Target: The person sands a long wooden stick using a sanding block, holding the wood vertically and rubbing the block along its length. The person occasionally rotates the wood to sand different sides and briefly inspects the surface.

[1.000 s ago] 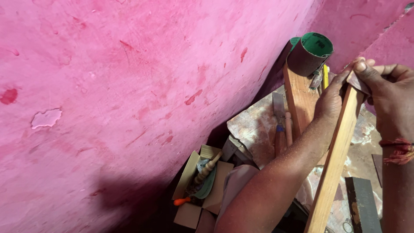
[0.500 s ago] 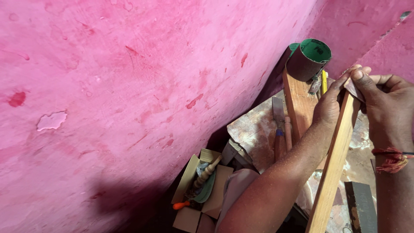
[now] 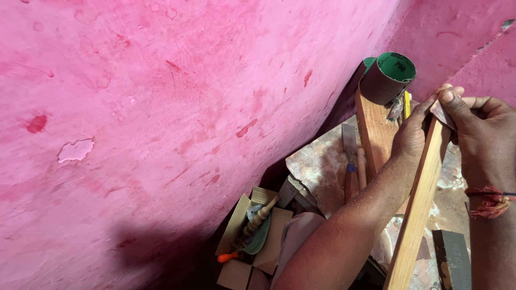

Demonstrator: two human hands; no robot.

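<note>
Wooden strip (image 3: 416, 215) between pinching fingers (image 3: 449, 102)

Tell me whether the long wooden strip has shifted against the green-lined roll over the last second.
Cannot tell: the long wooden strip sits about as near the green-lined roll as before; the camera itself moved.

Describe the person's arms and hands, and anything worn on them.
Both forearms are bare, with no sleeves or gloves in view. The left hand and its forearm are speckled with fine pale dust. The right hand has a red-orange thread band, frayed, tied around the wrist. No rings or watch show.
</note>
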